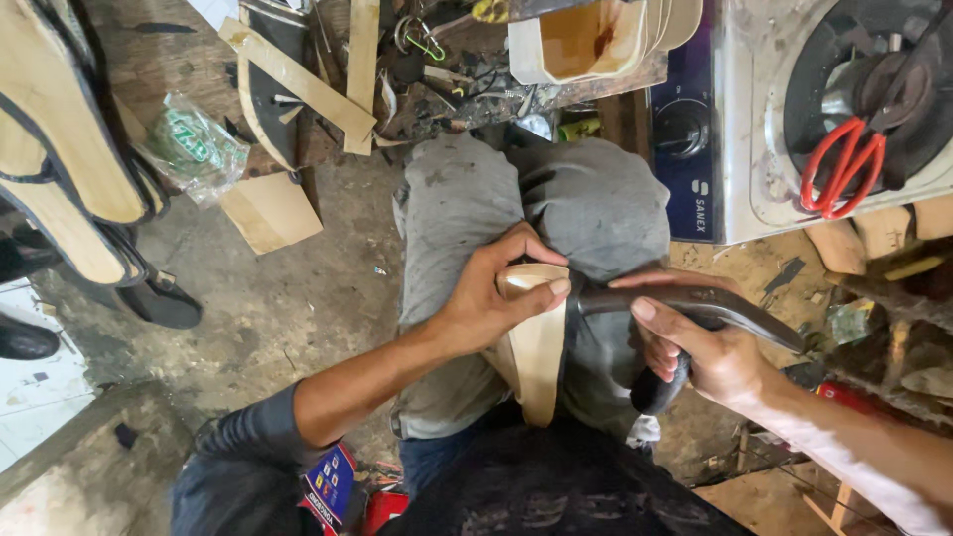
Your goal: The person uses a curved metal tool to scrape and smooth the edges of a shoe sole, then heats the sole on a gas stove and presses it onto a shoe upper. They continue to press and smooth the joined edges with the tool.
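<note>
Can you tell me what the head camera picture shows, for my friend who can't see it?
Seen from above, a person's left hand holds a tan shoe sole on their lap, while the right hand presses a dark metal tool against its edge. Red scissors lie on a stove nearby.

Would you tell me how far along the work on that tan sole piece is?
Done: the tan sole piece is cut to shape. In hand: the left hand steadies it on the lap while the right hand presses a dark metal tool against its edge. Left: cannot tell.
</note>
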